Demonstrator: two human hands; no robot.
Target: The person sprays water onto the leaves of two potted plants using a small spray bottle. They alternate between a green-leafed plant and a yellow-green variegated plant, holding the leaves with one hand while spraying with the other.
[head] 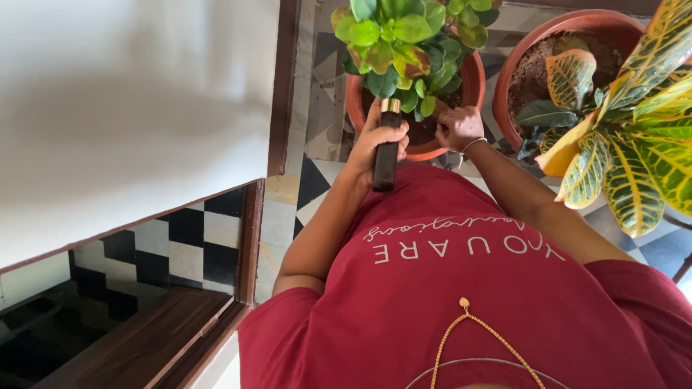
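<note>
1. As the head camera looks straight down the person's front, both arms extend forward over a dark red shirt (461, 288) toward a terracotta pot (472, 83) on the floor.
2. The left hand (375, 140) holds a dark, slender tool handle (386, 162) with a gold-coloured collar (390, 106) at its upper end. The fingers are closed around the handle; the thumb lies along its left side.
3. The handle stands roughly upright in the view. Its collar end points into the pot, just below the foliage; its lower end overlaps the shirt edge. The working end of the tool is hidden behind the leaves and cannot be identified.
4. The right hand (458, 128) is curled into a loose fist at the near rim of the same pot, just right of the tool. Its fingers are closed, but what they hold cannot be told. A ring shows on one finger, and a thin bangle (472, 144) circles the wrist.
5. The pot carries a bushy plant (404, 43) with rounded green and yellow-green leaves that cover most of the soil.
6. A second, larger terracotta pot (577, 25) stands just right of the first. It carries a croton (634, 144) with long yellow-veined leaves that spread toward the right forearm.
7. The floor (187, 245) is tiled in a black-and-white check. A brown wooden frame (252, 245) borders it on the left.
8. A gold chain (465, 324) hangs over the shirt at bottom centre.
</note>
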